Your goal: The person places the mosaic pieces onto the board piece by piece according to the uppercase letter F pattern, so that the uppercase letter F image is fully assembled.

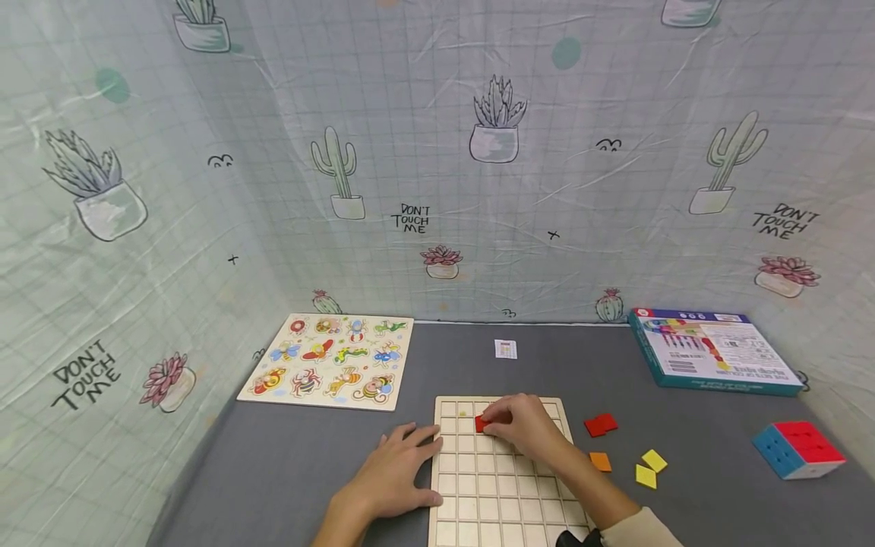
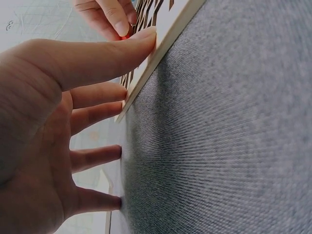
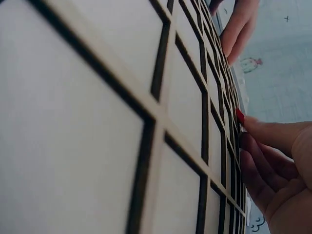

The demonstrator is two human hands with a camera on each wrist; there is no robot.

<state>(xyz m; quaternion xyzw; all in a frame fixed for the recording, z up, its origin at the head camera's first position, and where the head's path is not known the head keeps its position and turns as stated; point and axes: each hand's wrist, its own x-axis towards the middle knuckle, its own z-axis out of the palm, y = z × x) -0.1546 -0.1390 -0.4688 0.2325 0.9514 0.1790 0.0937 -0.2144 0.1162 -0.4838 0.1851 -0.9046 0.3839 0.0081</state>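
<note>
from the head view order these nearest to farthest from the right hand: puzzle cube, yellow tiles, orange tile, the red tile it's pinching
1. Red tile: pinched in the right hand, over the grid board.
2. Orange tile: right of the grid board.
3. Yellow tiles: right of the orange tile.
4. Puzzle cube: far right, past the yellow tiles.

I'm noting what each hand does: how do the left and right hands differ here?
The left hand spreads its fingers, while the right hand pinches a red tile. The left hand touches the side edge of the grid board; the right hand is over its far rows. Both are bare.
</note>
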